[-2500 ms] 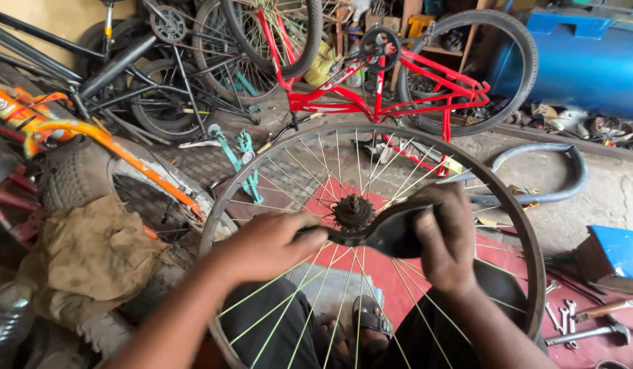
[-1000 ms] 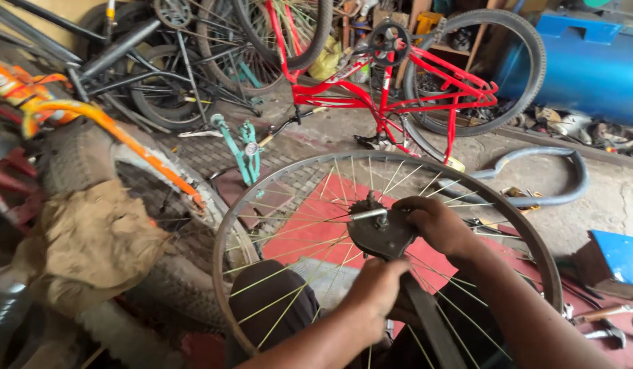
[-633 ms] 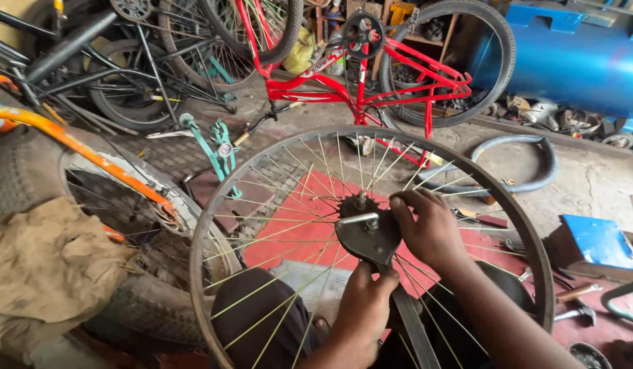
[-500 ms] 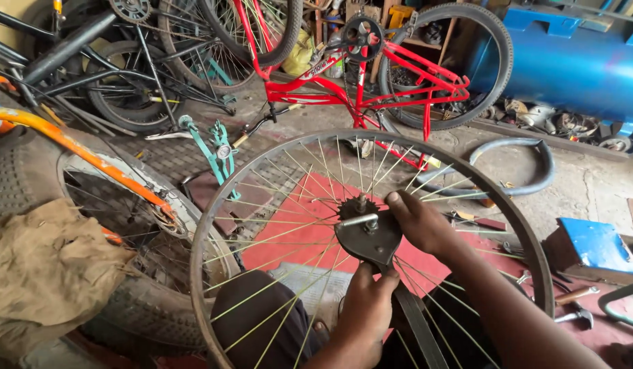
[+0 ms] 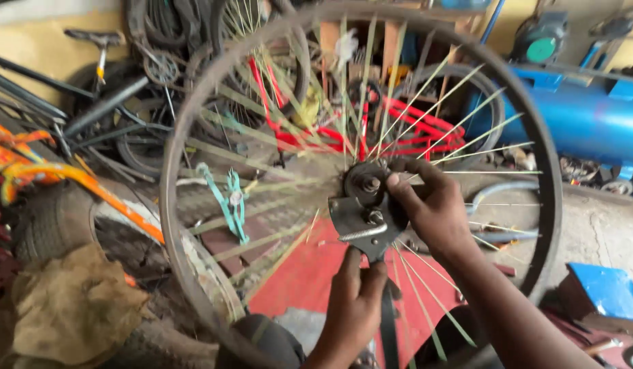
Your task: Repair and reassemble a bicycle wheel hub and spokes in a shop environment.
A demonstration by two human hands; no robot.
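A spoked bicycle wheel (image 5: 193,102) is tilted up close in front of me, and its rim fills most of the head view. At its hub (image 5: 363,183) sits a dark metal tool (image 5: 361,222) with a spring and a bolt. My right hand (image 5: 432,208) grips the tool's head beside the hub, thumb near the axle nut. Just below it, my left hand (image 5: 354,301) pinches the tool's lower handle. Part of the tool is hidden behind my fingers.
Behind the wheel stand a red bicycle frame (image 5: 426,133), several dark bicycles (image 5: 105,102) and a blue tank (image 5: 589,116). An orange bicycle frame (image 5: 64,178) and a tan cloth (image 5: 71,307) lie at left. A red mat (image 5: 310,273) lies below, with a blue box (image 5: 610,290) at right.
The wheel has been raised and tilted toward me, so it looks much larger. Both hands stay on the tool at the hub; earlier my left hand was out on the spokes.
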